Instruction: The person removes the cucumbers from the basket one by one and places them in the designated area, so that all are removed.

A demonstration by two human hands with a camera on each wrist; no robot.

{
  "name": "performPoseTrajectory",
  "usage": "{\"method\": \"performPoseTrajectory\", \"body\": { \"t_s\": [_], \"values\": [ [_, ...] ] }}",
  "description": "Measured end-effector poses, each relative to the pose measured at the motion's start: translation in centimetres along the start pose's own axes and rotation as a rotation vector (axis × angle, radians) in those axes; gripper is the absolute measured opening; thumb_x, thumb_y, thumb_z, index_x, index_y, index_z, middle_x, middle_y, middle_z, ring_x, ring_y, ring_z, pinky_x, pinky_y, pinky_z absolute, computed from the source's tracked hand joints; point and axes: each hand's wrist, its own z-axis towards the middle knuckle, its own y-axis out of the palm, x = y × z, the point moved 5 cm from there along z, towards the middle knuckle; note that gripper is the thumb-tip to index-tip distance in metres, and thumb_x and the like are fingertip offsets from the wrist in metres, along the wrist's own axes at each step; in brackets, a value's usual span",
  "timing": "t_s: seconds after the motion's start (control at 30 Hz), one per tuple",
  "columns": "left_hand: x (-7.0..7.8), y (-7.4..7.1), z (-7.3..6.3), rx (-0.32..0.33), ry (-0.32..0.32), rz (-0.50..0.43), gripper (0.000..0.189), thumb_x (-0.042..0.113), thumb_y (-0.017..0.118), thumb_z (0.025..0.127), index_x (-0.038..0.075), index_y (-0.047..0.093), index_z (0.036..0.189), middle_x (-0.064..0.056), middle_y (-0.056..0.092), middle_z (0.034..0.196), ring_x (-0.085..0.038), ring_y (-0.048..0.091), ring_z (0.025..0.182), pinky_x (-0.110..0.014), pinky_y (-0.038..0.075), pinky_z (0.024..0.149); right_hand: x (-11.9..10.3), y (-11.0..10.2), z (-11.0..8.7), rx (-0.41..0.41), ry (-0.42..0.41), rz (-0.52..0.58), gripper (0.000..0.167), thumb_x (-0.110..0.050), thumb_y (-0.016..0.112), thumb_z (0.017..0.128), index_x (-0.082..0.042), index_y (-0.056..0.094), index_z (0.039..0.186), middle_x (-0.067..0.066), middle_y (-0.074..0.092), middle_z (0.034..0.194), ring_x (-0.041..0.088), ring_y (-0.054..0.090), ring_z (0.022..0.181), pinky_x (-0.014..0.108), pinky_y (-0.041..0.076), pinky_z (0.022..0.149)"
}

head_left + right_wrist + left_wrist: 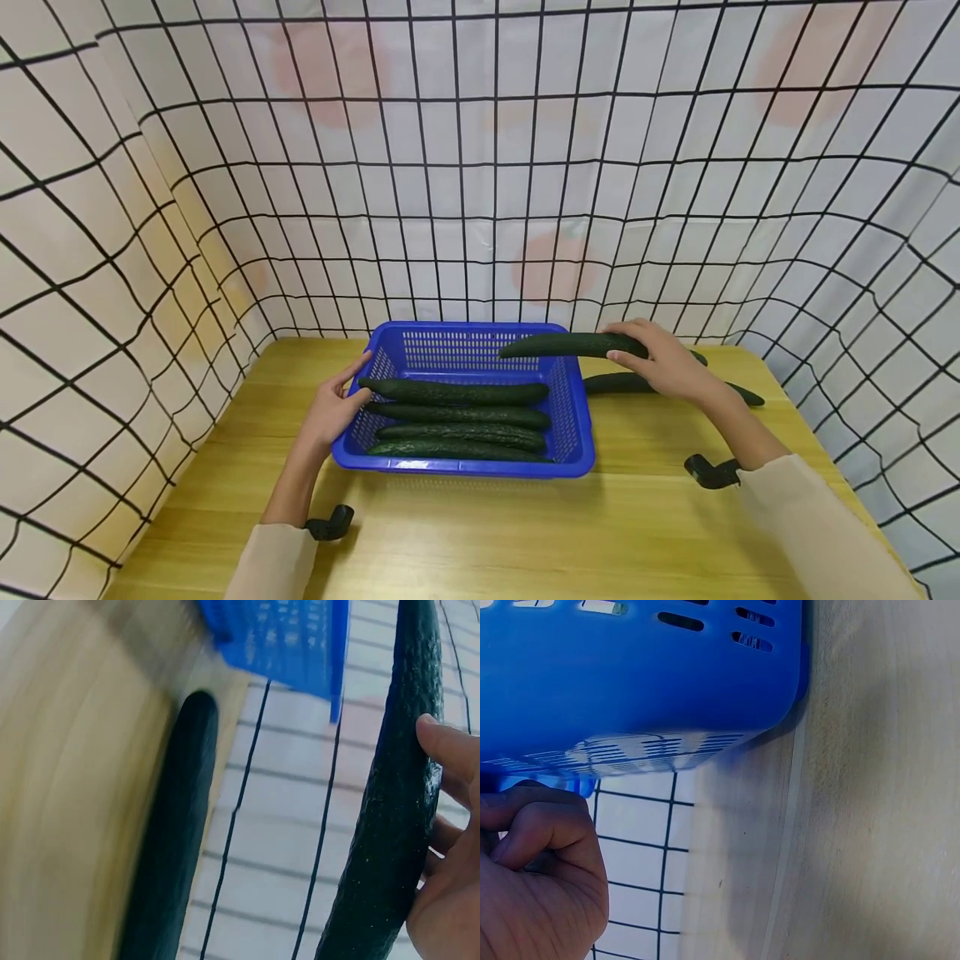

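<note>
Cucumber (pixel 566 344) in your right hand (pixel 663 362) is raised, its left end over the right side of the blue basket (pixel 465 468). Your right thumb and fingers close around it, seemingly a little right of its middle; your left hand (pixel 330 412) grips the basket's left rim, thumb and fingers bent in. Expect a firm, stiff load, weighty for its length, with glossy, bumpy skin that may slip if damp. Holding it at mid-length should stop the long end dipping; bending could snap it. Four more cucumbers (pixel 457 392) lie side by side in the basket, and another cucumber (pixel 618 383) rests to its right on the pale wood tabletop (pixel 465 542). Around you, black grid lines (pixel 495 162) cross white sheeting (pixel 476 67) with faint coral patches.
</note>
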Motion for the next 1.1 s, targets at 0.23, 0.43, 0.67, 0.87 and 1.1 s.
{"method": "performPoseTrajectory", "body": {
  "t_s": [0.23, 0.43, 0.67, 0.87, 1.1],
  "values": [
    [-0.1, 0.0, 0.0, -0.002, 0.006, -0.006, 0.069, 0.009, 0.057, 0.097, 0.033, 0.04, 0.159, -0.028, 0.073, 0.108, -0.03, 0.075, 0.075, -0.043, 0.064, 0.064, 2.6, -1.6, -2.5, 0.025, 0.035, -0.03, 0.05, -0.032, 0.058, 0.106, -0.006, 0.051, 0.148, 0.025, 0.049, 0.147, 0.049, 0.044, 0.135, 0.07, 0.038, 0.105],
    [-0.1, 0.0, 0.0, 0.005, 0.002, 0.009, 0.069, 0.009, 0.058, 0.097, 0.033, 0.041, 0.159, -0.028, 0.072, 0.108, -0.028, 0.074, 0.071, -0.042, 0.063, 0.062, 5.4, -2.3, -4.5, 0.033, 0.052, -0.047, 0.05, -0.03, 0.058, 0.106, -0.002, 0.05, 0.147, 0.03, 0.046, 0.149, 0.055, 0.04, 0.135, 0.072, 0.035, 0.103],
    [0.1, -0.2, 0.1, 0.02, 0.016, 0.037, 0.069, 0.01, 0.058, 0.096, 0.033, 0.041, 0.159, -0.026, 0.071, 0.112, -0.024, 0.073, 0.07, -0.04, 0.063, 0.062, 8.3, -2.0, -6.1, 0.052, 0.041, -0.077, 0.049, -0.026, 0.061, 0.104, 0.002, 0.054, 0.144, 0.032, 0.051, 0.144, 0.056, 0.043, 0.131, 0.071, 0.037, 0.1],
    [0.5, -0.2, 0.2, 0.019, 0.028, 0.016, 0.068, 0.009, 0.059, 0.097, 0.03, 0.041, 0.159, -0.019, 0.074, 0.093, -0.025, 0.073, 0.068, -0.041, 0.063, 0.061, 10.0, -1.3, -6.9, 0.038, 0.074, -0.037, 0.051, -0.027, 0.061, 0.105, 0.003, 0.052, 0.145, 0.033, 0.048, 0.147, 0.057, 0.04, 0.134, 0.071, 0.036, 0.102],
    [0.5, -0.3, 0.2, 0.015, 0.004, 0.024, 0.069, 0.009, 0.06, 0.096, 0.032, 0.042, 0.158, -0.011, 0.072, 0.081, -0.025, 0.072, 0.064, -0.04, 0.062, 0.059, 11.4, -0.3, -8.3, 0.029, 0.095, -0.035, 0.05, -0.028, 0.062, 0.104, 0.0, 0.053, 0.144, 0.032, 0.047, 0.148, 0.057, 0.039, 0.135, 0.071, 0.036, 0.101]
  ]
}}
